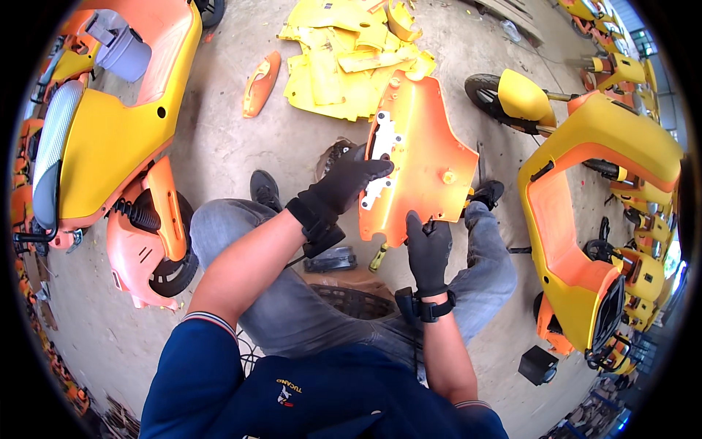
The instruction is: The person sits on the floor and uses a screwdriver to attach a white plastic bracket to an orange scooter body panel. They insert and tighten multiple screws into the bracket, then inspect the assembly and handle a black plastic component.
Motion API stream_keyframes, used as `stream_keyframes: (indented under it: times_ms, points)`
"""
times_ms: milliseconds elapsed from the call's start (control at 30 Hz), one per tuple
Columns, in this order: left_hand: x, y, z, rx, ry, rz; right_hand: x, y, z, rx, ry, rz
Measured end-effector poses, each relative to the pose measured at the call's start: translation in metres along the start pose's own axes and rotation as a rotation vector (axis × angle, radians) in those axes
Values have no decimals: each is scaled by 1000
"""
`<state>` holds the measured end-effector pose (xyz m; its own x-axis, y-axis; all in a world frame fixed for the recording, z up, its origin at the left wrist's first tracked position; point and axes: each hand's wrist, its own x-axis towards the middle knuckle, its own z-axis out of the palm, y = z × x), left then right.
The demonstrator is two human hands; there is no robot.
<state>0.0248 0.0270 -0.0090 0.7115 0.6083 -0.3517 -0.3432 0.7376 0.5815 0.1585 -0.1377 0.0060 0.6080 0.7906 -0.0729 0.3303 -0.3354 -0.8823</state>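
Note:
An orange plastic scooter panel (428, 139) is held up in front of my knees, its inner side with screw posts facing me. Along its left edge runs a white bracket (380, 161) with dark holes. My left hand (342, 184), in a black glove, grips that left edge, its thumb lying over the bracket and its other fingers hidden. At the bottom edge my gloved right hand (430, 256) pinches the panel, thumb on the near face, fingertips partly hidden. Below the panel lies a screwdriver (378, 257) with a yellow-green handle, beside a dark round part (330, 260).
Yellow panels (322, 73) lie piled on the floor ahead, an orange cover piece (261, 84) left of them. Yellow-orange scooters stand close at left (110, 146) and right (537, 190). A small black box (538, 365) sits at lower right. Between my legs is a dark crate (351, 301).

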Motion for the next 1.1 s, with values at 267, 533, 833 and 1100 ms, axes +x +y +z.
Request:
stream_keyframes:
  times_ms: [267,533,833,1100]
  points:
    - [4,-6,-8,137,-52,5,-6,5,-5,-60,-23,21]
    - [1,-4,-4,253,-85,13,-7,10,-10,-9,-59,88]
    - [-3,0,7,120,-8,1,-1,16,-20,468,-48,359]
    - [-2,8,8,416,72,-108,-1,27,-26,574,-8,454]
